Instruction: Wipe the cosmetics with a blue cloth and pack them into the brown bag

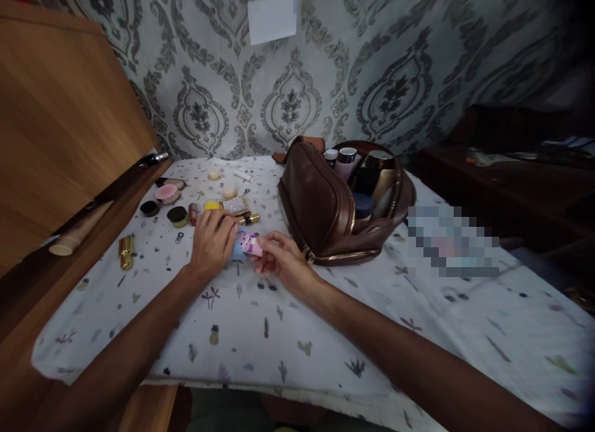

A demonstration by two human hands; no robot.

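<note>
Between my hands, over the white printed cloth, is a small pink-and-purple item with a cartoon print (252, 245); its exact kind is unclear. My right hand (290, 264) pinches its right end between thumb and fingers. A light-blue piece (237, 249) shows at its left, beside the fingers of my left hand (212, 241). Those fingers are bent over and close together, partly hiding the blue piece. I cannot tell whether blue and pink are one thing. Just beyond my left hand lie a glittery compact (235, 205), a gold tube (250, 219) and a yellow-lidded item (212, 206).
A brown cosmetic bag (316, 196) stands unzipped at right of centre, holding several bottles. Round pots, including a pink one (167, 193) and a dark one (177, 216), lie at left near a gold lipstick tube (126, 252). A wooden panel (69, 122) borders the left side.
</note>
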